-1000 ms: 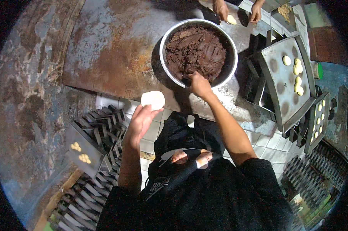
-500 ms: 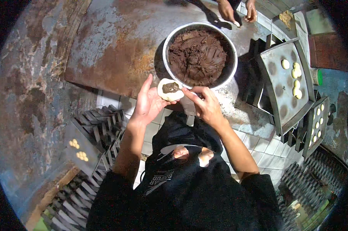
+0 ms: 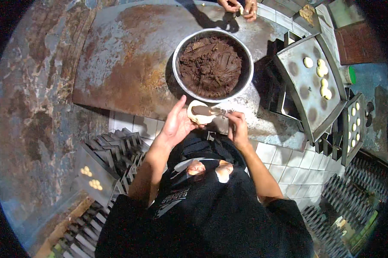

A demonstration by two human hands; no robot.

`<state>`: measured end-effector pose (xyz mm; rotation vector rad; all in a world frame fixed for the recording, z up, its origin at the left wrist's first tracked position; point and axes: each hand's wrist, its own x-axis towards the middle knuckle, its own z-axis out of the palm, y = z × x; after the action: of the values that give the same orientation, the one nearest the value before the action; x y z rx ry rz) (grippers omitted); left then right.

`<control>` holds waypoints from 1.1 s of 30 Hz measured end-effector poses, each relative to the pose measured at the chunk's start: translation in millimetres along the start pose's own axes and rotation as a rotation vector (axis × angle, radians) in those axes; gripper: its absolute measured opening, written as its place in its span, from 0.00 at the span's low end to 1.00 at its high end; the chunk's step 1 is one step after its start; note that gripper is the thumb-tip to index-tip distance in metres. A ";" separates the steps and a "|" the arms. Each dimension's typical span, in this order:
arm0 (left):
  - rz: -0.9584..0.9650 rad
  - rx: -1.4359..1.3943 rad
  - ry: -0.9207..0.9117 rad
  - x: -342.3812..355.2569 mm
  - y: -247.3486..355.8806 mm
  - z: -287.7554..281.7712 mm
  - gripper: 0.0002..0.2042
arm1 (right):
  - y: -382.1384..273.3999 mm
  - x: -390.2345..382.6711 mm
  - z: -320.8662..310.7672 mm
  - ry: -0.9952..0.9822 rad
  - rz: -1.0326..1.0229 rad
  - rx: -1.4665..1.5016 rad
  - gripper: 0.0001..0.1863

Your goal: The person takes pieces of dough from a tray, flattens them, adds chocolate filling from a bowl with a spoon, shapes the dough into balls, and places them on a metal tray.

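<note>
My left hand (image 3: 173, 130) is palm up, cradling a pale dough round (image 3: 196, 119) on its fingers, with the thumb raised beside it. Dark brown filling (image 3: 201, 111) lies on the middle of the dough. My right hand (image 3: 238, 128) is closed around a thin, flat tool that looks like a small spatula (image 3: 219, 111); its tip reaches the filling at the dough's right edge. Just beyond both hands stands a large round metal bowl (image 3: 175, 71), holding a big mass of the same dark filling (image 3: 211, 64).
The bowl rests on a worn metal table (image 3: 116, 56). Trays of pale dough pieces stand on racks at right (image 3: 295, 81) and lower left (image 3: 100, 174). Across the table, another person's hands (image 3: 241, 8) handle a small pale piece. White tiles (image 3: 269, 152) show below.
My right hand has drawn back from the dough, and the flat tool now shows between them. The other person's hands have come together around a pale piece. The whole view has shifted slightly.
</note>
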<state>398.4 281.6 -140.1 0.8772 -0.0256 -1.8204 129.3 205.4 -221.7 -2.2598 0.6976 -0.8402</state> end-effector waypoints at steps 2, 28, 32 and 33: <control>-0.013 -0.018 0.069 -5.0 -0.3 9.7 0.43 | 22.4 -34.6 11.8 0.197 0.304 0.024 0.21; 0.200 0.611 -0.122 -15.9 5.2 64.1 0.24 | -102.0 138.0 -91.5 -0.059 0.427 0.496 0.11; 0.325 0.325 0.038 -9.2 4.2 76.4 0.16 | -124.5 152.7 -101.4 -0.111 0.328 0.369 0.36; 0.443 0.307 0.086 -8.7 5.0 87.7 0.13 | -139.3 160.4 -115.3 -0.268 0.333 0.179 0.51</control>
<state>353.7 253.7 -69.3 1.0676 -0.4220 -1.3806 188.6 152.2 6.6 -1.9739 0.8077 -0.4134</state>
